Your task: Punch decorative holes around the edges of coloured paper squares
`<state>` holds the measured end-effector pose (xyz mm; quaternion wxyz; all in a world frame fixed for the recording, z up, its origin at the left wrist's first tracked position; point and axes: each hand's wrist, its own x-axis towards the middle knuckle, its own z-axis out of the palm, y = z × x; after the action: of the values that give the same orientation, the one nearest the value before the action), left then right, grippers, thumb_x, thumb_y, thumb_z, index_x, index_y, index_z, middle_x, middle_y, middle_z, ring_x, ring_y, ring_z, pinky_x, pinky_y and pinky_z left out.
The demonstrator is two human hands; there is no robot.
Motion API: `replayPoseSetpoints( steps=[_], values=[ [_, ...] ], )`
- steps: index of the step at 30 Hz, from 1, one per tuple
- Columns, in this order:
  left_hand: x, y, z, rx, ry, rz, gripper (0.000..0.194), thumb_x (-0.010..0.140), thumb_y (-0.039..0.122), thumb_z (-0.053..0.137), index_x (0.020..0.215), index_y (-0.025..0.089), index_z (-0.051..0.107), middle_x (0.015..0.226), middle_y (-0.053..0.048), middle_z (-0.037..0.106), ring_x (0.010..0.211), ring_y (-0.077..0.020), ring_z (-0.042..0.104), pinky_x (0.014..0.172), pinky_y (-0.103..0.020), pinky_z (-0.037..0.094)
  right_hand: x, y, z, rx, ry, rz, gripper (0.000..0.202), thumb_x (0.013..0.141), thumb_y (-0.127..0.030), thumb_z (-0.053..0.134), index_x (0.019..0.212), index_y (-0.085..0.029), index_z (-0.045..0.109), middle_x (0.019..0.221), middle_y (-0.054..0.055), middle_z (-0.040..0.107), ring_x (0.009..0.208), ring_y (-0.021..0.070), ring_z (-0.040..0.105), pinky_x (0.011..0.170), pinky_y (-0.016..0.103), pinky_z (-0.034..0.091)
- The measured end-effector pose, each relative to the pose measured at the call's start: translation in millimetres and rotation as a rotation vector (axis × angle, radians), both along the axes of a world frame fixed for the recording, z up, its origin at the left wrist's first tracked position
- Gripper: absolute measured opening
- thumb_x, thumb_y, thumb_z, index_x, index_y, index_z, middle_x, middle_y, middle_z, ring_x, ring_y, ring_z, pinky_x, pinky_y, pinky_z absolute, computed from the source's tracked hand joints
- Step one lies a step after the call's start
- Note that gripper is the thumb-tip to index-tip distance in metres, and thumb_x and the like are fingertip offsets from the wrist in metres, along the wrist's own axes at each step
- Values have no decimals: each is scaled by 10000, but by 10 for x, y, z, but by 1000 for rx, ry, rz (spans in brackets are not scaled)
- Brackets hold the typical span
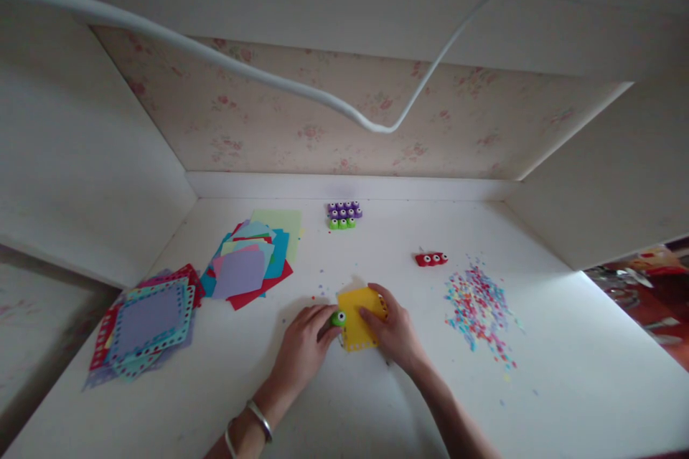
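Observation:
Near the front of the white table lies a yellow paper square (358, 312) with punched holes along its right and lower edges. My left hand (306, 337) is closed on a small green craft punch (338, 318), which sits at the paper's left edge. Gripping the paper's right side, my right hand (395, 326) has its thumb on top and its fingers curled at the edge. The underside of the paper and the fingertips beneath it are hidden.
Punched sheets (153, 319) are stacked at left, beside plain coloured paper (242, 272). Purple and green punches (343, 215) stand at the back. A red punch (431, 259) is right of centre, near scattered confetti (479, 305). A white cable (280, 82) hangs across above.

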<state>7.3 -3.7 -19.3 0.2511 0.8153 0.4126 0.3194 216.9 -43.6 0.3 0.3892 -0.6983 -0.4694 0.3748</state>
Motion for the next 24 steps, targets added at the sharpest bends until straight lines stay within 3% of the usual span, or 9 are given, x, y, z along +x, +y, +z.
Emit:
replayPoseSetpoints(
  steps=[5,8,10,13,15,24],
  values=[
    [-18,-8,55,23,9,-30,325,883,249,665,1208,255,660,1139,-60,713,1045,-230,677,941,-394,575,-15,-31,-15,116,-206,39,465,869,-356,616,1316,-239,562,1151,101,696,1007,272,683,884,424,557],
    [-27,-6,92,31,4,-36,302,897,222,627,1194,248,673,1132,-67,717,1041,-223,680,944,-384,574,38,-95,-12,274,-445,84,453,903,-338,593,1346,-251,559,1457,134,486,1272,310,533,1028,482,482],
    [-28,-2,104,38,8,-46,293,904,221,613,1190,241,676,1128,-69,719,1040,-222,679,941,-388,575,94,-140,-16,324,-604,178,433,920,-318,582,1349,-264,567,1554,115,370,1385,331,408,1089,532,416],
    [-26,5,99,42,29,-67,292,909,229,618,1196,228,671,1125,-69,719,1036,-225,675,933,-401,577,158,-184,-39,305,-732,383,385,954,-290,540,1337,-282,581,1499,77,478,1394,306,412,1141,583,329],
    [-27,8,89,42,38,-71,293,909,230,626,1199,221,670,1125,-72,719,1031,-227,674,932,-403,576,165,-192,-55,275,-766,442,364,974,-306,514,1329,-278,588,1441,63,551,1366,288,459,1155,596,299],
    [-44,8,45,29,59,-95,310,924,210,615,1231,215,652,1155,-81,711,1062,-234,654,961,-410,553,96,-172,-40,287,-792,398,370,980,-322,504,1328,-248,603,1430,66,559,1368,294,463,1154,596,295]
  ],
)
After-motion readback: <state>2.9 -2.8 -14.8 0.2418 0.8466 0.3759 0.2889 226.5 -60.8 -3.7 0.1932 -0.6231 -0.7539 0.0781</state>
